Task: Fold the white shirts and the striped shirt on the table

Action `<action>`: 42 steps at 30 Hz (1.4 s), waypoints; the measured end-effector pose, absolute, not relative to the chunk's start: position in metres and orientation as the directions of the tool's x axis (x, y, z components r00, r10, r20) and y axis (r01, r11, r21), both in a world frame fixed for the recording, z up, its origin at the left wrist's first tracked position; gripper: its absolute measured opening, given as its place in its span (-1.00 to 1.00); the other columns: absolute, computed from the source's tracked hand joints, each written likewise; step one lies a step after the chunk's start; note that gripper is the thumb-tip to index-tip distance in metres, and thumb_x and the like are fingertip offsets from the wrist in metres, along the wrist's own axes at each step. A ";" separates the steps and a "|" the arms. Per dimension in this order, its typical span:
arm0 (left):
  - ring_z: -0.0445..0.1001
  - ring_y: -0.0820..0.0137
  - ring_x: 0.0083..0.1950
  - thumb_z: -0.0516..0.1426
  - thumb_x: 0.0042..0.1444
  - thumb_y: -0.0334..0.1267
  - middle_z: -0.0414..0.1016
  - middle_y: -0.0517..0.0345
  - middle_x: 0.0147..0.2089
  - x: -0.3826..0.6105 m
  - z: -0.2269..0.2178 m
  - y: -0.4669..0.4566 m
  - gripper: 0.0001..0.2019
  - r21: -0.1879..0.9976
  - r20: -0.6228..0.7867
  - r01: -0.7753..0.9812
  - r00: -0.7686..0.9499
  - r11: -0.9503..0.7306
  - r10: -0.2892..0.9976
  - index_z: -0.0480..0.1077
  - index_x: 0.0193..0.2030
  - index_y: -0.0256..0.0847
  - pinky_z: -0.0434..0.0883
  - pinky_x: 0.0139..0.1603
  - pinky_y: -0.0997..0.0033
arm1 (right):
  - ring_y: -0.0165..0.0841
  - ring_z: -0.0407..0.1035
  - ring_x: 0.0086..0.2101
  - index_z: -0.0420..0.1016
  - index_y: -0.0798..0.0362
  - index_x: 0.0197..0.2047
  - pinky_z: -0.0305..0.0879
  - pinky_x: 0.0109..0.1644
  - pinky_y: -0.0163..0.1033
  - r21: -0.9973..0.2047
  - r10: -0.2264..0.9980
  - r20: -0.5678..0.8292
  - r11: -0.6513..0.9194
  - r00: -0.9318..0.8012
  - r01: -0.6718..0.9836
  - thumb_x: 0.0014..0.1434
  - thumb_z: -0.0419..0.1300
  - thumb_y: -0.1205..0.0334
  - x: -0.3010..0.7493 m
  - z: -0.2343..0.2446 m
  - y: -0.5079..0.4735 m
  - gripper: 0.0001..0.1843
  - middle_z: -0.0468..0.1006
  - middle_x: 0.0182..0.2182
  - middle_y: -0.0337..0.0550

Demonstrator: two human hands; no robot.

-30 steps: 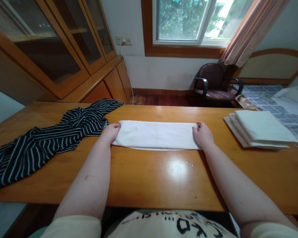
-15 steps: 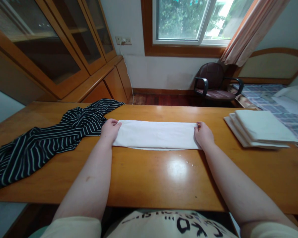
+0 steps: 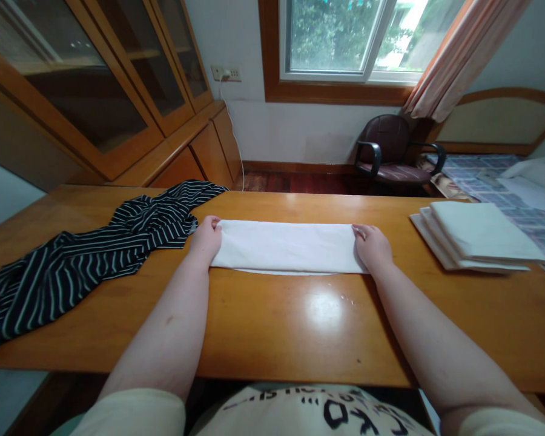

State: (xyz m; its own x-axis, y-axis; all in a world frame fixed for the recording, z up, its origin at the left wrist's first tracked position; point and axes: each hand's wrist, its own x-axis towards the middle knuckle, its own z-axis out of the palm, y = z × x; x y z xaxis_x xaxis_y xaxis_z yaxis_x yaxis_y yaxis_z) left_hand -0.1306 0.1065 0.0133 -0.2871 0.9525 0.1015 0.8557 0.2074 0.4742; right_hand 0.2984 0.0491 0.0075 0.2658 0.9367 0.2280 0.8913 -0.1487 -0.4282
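The left hand (image 3: 206, 240) pinches the far left corner of a folded white cloth (image 3: 288, 246); the right hand's (image 3: 373, 247) fingers close on its far right corner. The cloth lies lengthwise across the wooden table (image 3: 281, 333), between a striped garment (image 3: 131, 236) at left and a pale stack (image 3: 485, 231) at right. Beyond the far edge stands a chair (image 3: 388, 145).

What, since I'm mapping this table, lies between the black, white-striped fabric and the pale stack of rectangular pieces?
The head view shows a white folded rectangular cloth, with the left hand and right hand at its ends.
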 end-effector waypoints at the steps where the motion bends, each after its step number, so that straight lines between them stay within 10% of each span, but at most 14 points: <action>1: 0.48 0.16 -0.06 0.02 0.13 -0.24 0.54 -0.03 -0.10 -0.131 0.016 0.106 -0.69 0.465 0.105 0.858 -0.298 0.218 0.949 0.36 0.02 -0.15 0.37 -0.07 0.24 | -0.20 0.39 -0.11 0.48 0.05 0.03 0.26 -0.03 -0.15 -0.463 0.924 0.250 -0.149 0.290 0.874 0.22 -0.01 0.19 0.298 0.009 0.048 -0.61 0.51 -0.07 0.02; 5: 0.48 0.02 -0.07 -0.05 0.16 -0.01 0.54 -0.18 -0.11 -0.141 0.025 0.104 -0.59 0.400 -0.030 0.858 -0.337 0.321 0.941 0.44 -0.09 -0.24 0.38 -0.11 0.15 | -0.21 0.41 -0.21 0.33 0.16 0.16 0.27 -0.13 -0.18 -0.570 0.881 0.214 -0.237 0.421 0.787 0.21 0.01 0.05 0.302 0.011 0.049 -0.48 0.54 -0.15 0.05; 9: 0.51 0.09 -0.14 0.00 0.08 0.03 0.57 -0.07 -0.18 -0.154 0.025 0.104 -0.61 0.399 -0.204 0.874 -0.209 0.277 0.956 0.50 -0.28 -0.21 0.39 -0.16 0.26 | -0.17 0.42 -0.27 0.52 0.18 -0.14 0.25 -0.22 -0.20 -0.495 0.906 0.021 -0.358 0.423 0.792 0.21 -0.01 -0.03 0.312 0.009 0.054 -0.53 0.57 -0.31 0.08; 19: 0.50 0.11 -0.15 -0.04 0.10 -0.01 0.55 -0.10 -0.15 -0.144 0.042 0.096 -0.62 0.226 -0.172 0.947 -0.191 0.227 0.966 0.46 -0.21 -0.20 0.37 -0.21 0.28 | -0.22 0.39 -0.29 0.51 0.10 -0.22 0.17 -0.29 -0.26 -0.426 0.926 0.011 -0.338 0.378 0.839 0.25 -0.08 0.02 0.315 0.012 0.057 -0.58 0.56 -0.31 0.02; 25: 0.52 0.15 -0.34 0.05 -0.08 0.24 0.57 -0.01 -0.34 -0.154 0.055 0.079 -0.52 0.321 -0.391 0.895 -0.172 0.309 0.904 0.46 -0.43 -0.18 0.38 -0.35 0.32 | -0.27 0.37 -0.41 0.52 0.09 -0.34 0.14 -0.38 -0.28 -0.438 0.948 -0.047 -0.304 0.316 0.846 0.20 -0.03 -0.14 0.322 0.025 0.049 -0.50 0.54 -0.45 -0.06; 30: 0.53 0.14 -0.32 0.14 -0.18 0.14 0.58 -0.01 -0.33 -0.153 0.053 0.078 -0.61 0.283 -0.438 0.915 -0.144 0.288 0.887 0.47 -0.45 -0.18 0.37 -0.38 0.34 | -0.27 0.38 -0.46 0.51 0.08 -0.37 0.14 -0.42 -0.28 -0.372 0.946 -0.230 -0.303 0.229 0.878 0.11 0.11 -0.15 0.320 0.028 0.046 -0.56 0.54 -0.46 -0.07; 37: 0.54 0.17 -0.18 0.10 -0.08 0.01 0.59 0.04 -0.18 -0.152 0.045 0.081 -0.66 0.468 -0.296 0.854 -0.093 0.229 0.951 0.50 -0.28 -0.16 0.41 -0.26 0.40 | -0.19 0.43 -0.33 0.46 0.08 -0.32 0.16 -0.36 -0.25 -0.232 0.970 -0.075 -0.241 0.230 0.942 0.22 0.02 -0.10 0.314 0.024 0.048 -0.58 0.55 -0.37 0.03; 42: 0.53 0.13 -0.18 0.15 -0.09 -0.14 0.57 -0.06 -0.15 -0.155 0.038 0.089 -0.71 0.266 -0.281 0.936 -0.155 0.232 0.947 0.47 -0.23 -0.22 0.41 -0.20 0.34 | -0.13 0.44 -0.27 0.44 0.09 -0.24 0.21 -0.30 -0.20 -0.183 0.958 -0.083 -0.287 0.276 0.940 0.23 0.01 -0.11 0.307 0.016 0.051 -0.58 0.55 -0.32 0.08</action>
State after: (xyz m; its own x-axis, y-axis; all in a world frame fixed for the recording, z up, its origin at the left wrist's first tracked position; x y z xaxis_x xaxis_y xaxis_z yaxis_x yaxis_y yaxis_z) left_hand -0.1552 0.0888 0.0379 -0.1553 0.9472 -0.2807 0.9356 0.2322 0.2658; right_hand 0.3069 0.0511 0.0162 0.2756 0.9577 -0.0828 0.9404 -0.2865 -0.1830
